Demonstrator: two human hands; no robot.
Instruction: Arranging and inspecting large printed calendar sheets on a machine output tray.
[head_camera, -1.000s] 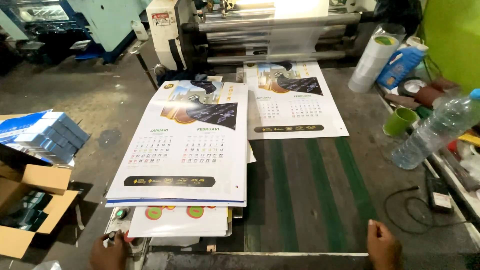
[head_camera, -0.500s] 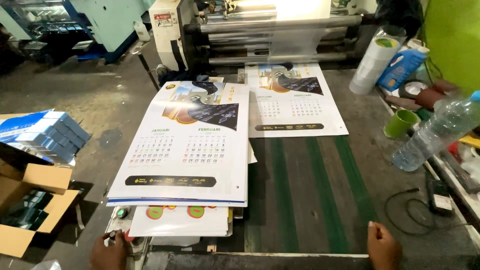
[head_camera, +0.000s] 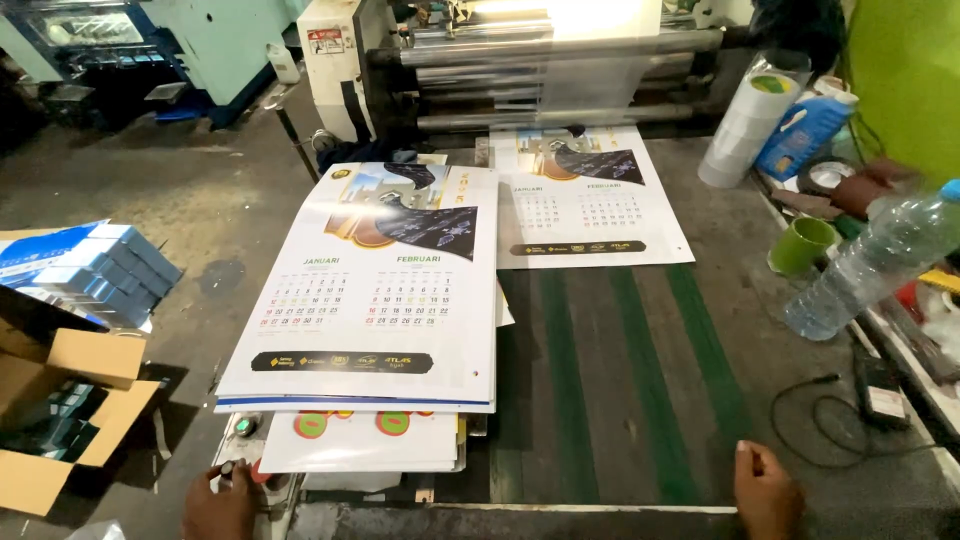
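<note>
Glossy calendar sheet (head_camera: 588, 200) feeds out — my left hand (head_camera: 218, 500) pinches a control knob (head_camera: 229, 467), right hand (head_camera: 766, 490) resting loosely curled, empty, ready to catch squarely.

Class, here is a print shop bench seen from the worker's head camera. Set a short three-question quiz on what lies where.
1. True or false: the calendar sheet by the rollers lies on the striped conveyor.
2. Which hand rests on the conveyor's near edge?
3. Multiple choice: the green cup stands next to A) a clear plastic bottle, B) a red bucket, C) a laptop.

Key: 1 true. 2 the right hand; the left hand is at the control knobs below the calendar stack. 3 A.
</note>
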